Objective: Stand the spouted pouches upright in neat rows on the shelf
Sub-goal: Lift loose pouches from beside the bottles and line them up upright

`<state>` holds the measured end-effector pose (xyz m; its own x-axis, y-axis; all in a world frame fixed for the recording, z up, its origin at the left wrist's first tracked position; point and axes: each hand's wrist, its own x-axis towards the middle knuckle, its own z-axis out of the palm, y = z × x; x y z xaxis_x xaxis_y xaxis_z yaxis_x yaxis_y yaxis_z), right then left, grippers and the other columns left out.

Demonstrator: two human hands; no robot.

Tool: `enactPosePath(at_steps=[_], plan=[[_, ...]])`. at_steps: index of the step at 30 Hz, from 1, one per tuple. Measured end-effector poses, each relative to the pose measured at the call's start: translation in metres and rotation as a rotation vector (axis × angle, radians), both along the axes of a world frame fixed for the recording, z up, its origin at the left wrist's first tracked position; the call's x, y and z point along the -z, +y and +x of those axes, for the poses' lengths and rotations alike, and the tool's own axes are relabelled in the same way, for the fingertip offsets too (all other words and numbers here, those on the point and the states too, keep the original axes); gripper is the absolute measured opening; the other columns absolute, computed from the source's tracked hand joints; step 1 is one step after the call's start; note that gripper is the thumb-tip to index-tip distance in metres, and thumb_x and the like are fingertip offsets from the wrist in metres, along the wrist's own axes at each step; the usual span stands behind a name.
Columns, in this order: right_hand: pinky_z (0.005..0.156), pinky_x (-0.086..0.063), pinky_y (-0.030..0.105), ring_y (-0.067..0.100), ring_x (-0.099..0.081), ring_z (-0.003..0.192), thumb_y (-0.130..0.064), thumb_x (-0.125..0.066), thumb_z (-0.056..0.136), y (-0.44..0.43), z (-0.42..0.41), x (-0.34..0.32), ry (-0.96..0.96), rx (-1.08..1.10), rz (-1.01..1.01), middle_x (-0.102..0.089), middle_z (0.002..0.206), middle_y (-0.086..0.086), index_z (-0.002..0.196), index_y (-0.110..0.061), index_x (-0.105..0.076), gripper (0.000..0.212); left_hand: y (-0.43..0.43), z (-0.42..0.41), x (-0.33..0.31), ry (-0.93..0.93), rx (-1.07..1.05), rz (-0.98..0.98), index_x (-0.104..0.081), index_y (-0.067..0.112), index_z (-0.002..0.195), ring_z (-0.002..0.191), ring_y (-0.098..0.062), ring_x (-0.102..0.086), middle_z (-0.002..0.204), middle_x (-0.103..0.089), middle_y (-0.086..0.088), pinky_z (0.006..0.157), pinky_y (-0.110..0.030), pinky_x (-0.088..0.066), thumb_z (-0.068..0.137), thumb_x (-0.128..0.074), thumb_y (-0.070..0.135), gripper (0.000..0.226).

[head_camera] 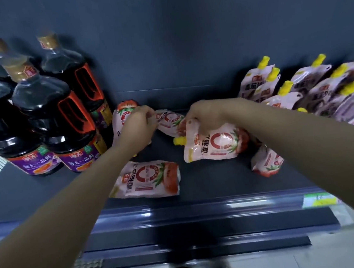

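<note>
Several white-and-red spouted pouches with yellow caps lie scattered on the dark shelf (208,180). My left hand (137,126) grips one upside-down pouch (122,115) beside the bottles, and its fingertips also touch a small pouch (169,120) lying further back. My right hand (204,115) holds the top corner of a pouch (214,145) lying on its side, cap pointing left. Another pouch (148,178) lies flat near the front edge. A further one (266,163) rests under my right forearm.
Large dark soy sauce bottles (48,129) stand in a group at the left. Pale pouches with yellow caps (310,90) stand in leaning rows at the right. The shelf's front rail (201,211) carries a green price tag (318,200).
</note>
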<state>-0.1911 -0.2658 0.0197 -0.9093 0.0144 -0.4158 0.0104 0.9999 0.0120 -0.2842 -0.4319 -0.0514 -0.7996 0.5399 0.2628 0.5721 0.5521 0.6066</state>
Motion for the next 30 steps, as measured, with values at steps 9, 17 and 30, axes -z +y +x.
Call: enactPosePath(at_steps=[9, 17, 30], plan=[[0.075, -0.050, 0.028, 0.022, -0.059, 0.091, -0.005, -0.076, 0.073, 0.033, -0.009, -0.043, 0.289, 0.182, -0.133, -0.066, 0.088, 0.000, 0.089, -0.008, -0.066, 0.019, 0.023, -0.030, 0.006, -0.116, -0.051, -0.340, -0.056, 0.005, 0.096, 0.086, -0.026, -0.052, 0.101, -0.061, -0.017, 0.070, -0.034, -0.042, 0.088, -0.054, 0.026, 0.023], [0.076, -0.049, 0.032, 0.027, -0.062, 0.092, -0.001, -0.074, 0.074, 0.052, -0.011, -0.039, 0.296, 0.267, -0.149, -0.069, 0.100, 0.012, 0.095, -0.003, -0.065, 0.023, 0.055, -0.045, 0.013, -0.146, -0.113, -0.676, -0.050, 0.008, 0.125, 0.130, -0.033, -0.031, 0.138, -0.042, -0.017, 0.107, -0.044, -0.023, 0.092, -0.034, 0.053, 0.058], [0.074, -0.049, 0.028, 0.018, -0.058, 0.086, -0.016, -0.075, 0.076, 0.061, -0.001, -0.048, 0.253, 0.298, -0.213, -0.063, 0.091, -0.001, 0.105, -0.018, -0.069, 0.029, 0.084, -0.065, 0.012, -0.308, -0.214, -0.638, -0.016, -0.001, 0.142, 0.136, -0.039, -0.023, 0.140, -0.042, -0.018, 0.110, -0.051, -0.021, 0.071, -0.055, 0.070, 0.108]])
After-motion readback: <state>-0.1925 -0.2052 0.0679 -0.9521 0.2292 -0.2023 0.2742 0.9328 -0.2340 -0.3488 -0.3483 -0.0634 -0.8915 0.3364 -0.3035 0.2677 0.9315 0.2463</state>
